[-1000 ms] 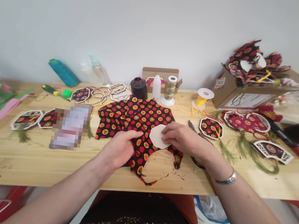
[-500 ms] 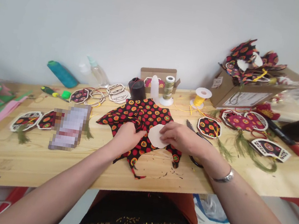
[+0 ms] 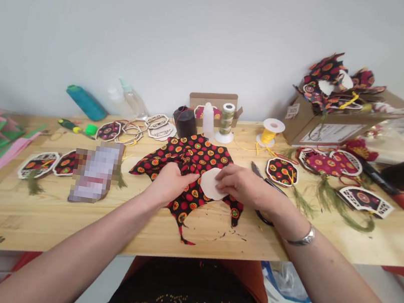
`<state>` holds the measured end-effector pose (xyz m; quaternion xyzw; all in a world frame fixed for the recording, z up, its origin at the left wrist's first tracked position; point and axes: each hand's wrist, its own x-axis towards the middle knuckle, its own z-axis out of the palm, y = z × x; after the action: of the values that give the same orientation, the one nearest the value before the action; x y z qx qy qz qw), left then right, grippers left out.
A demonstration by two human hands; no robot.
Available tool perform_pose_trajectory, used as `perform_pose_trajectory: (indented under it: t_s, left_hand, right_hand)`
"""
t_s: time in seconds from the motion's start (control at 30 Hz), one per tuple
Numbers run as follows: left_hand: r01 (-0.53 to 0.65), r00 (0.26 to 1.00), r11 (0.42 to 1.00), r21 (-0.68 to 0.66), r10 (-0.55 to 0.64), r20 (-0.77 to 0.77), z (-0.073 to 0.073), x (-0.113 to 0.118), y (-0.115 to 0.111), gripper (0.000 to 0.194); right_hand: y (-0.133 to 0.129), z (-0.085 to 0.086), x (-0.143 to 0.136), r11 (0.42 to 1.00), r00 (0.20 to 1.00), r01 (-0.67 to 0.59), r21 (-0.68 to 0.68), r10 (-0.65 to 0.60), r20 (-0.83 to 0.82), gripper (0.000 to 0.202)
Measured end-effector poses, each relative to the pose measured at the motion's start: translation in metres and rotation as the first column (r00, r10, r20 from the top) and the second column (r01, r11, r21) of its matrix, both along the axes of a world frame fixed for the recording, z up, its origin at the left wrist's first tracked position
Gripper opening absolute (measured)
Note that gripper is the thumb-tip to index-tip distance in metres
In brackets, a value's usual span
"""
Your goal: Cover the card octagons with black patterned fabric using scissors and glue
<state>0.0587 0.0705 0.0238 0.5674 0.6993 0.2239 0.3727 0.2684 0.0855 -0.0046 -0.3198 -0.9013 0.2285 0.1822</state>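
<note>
A black cloth with red and yellow round patterns (image 3: 201,159) lies spread on the wooden table, its edges cut unevenly. On its left part rests my left hand (image 3: 172,183), thumb stretched to the right and the other fingers partly hidden in the folds. My right hand (image 3: 240,183) has its fingers closed on the right edge of a white eight-sided card (image 3: 213,184), which lies over the cloth. Scissors (image 3: 257,171) with black handles lie partly under my right wrist.
Behind the cloth stand a black thread cone (image 3: 185,122), a white bottle (image 3: 207,121) and a yellow ribbon spool (image 3: 271,131). A cardboard box (image 3: 326,132) heaped with cloth pieces is at the back right. Tasselled ornaments (image 3: 282,172) lie on both sides.
My left hand's thumb has spread away from its fingers, and the cloth's left part lies flatter. My right hand and the white card have hardly moved.
</note>
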Motion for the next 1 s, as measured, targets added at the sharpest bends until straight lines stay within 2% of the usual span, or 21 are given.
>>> perform_pose_trajectory:
  t_s: [0.1, 0.17, 0.2, 0.27, 0.33, 0.43, 0.53, 0.63, 0.73, 0.83, 0.87, 0.93, 1.0]
  left_hand:
    - [0.001, 0.998, 1.000, 0.024, -0.002, 0.070, -0.003, -0.002, -0.003, 0.057]
    - [-0.050, 0.978, 0.998, 0.037, 0.041, 0.206, -0.008, -0.006, -0.007, 0.052]
    - [-0.086, 0.946, 0.996, 0.029, 0.072, 0.315, -0.010, -0.008, -0.010, 0.044]
    - [-0.157, 0.816, 0.987, -0.033, 0.148, 0.558, -0.014, -0.014, -0.015, 0.023]
    - [-0.217, 0.687, 0.970, -0.112, 0.233, 0.688, -0.015, -0.020, -0.021, 0.026]
    - [-0.241, 0.596, 0.950, -0.199, 0.306, 0.742, -0.013, -0.022, -0.029, 0.032]
    - [-0.145, 0.585, 0.968, -0.205, 0.251, 0.772, -0.015, -0.019, -0.034, 0.032]
    - [-0.052, 0.629, 0.991, -0.120, 0.126, 0.767, -0.022, -0.015, -0.035, 0.035]
    - [-0.047, 0.719, 0.997, -0.053, 0.071, 0.691, -0.027, -0.015, -0.033, 0.033]
    - [-0.082, 0.785, 0.996, -0.046, 0.093, 0.612, -0.027, -0.015, -0.033, 0.028]
    - [-0.095, 0.781, 0.994, -0.053, 0.107, 0.615, -0.026, -0.015, -0.034, 0.028]
    - [-0.105, 0.727, 0.992, -0.073, 0.127, 0.675, -0.026, -0.013, -0.035, 0.029]
    - [-0.102, 0.657, 0.990, -0.099, 0.142, 0.740, -0.027, -0.011, -0.037, 0.031]
  right_hand:
    - [0.000, 0.000, 0.000, 1.000, 1.000, -0.010, 0.005, 0.010, 0.000, 0.018]
    - [0.000, 0.000, 0.000, 1.000, 1.000, -0.013, 0.000, 0.013, -0.004, 0.018]
    - [-0.001, 0.001, 0.000, 1.000, 1.000, -0.013, -0.006, 0.013, -0.004, 0.019]
    - [-0.001, 0.002, 0.000, 1.000, 1.000, -0.012, -0.016, 0.012, -0.002, 0.020]
    - [-0.002, 0.003, 0.000, 1.000, 1.000, -0.021, -0.022, 0.021, 0.000, 0.020]
    - [-0.002, 0.004, -0.002, 1.000, 1.000, -0.015, -0.023, 0.015, -0.001, 0.020]
    - [-0.003, 0.002, -0.005, 0.999, 0.999, 0.031, -0.011, -0.030, 0.016, 0.018]
    - [-0.004, 0.000, -0.009, 0.997, 0.997, 0.077, 0.014, -0.077, 0.024, 0.017]
    - [-0.005, -0.002, -0.012, 0.994, 0.994, 0.108, 0.029, -0.108, 0.005, 0.019]
    - [-0.006, -0.002, -0.014, 0.990, 0.991, 0.136, 0.035, -0.136, 0.006, 0.019]
    - [-0.006, -0.003, -0.014, 0.985, 0.986, 0.169, 0.037, -0.169, 0.011, 0.015]
    - [-0.005, -0.004, -0.014, 0.960, 0.961, 0.276, 0.054, -0.277, 0.014, 0.004]
    - [-0.004, -0.008, -0.014, 0.904, 0.906, 0.420, 0.081, -0.423, 0.015, 0.036]
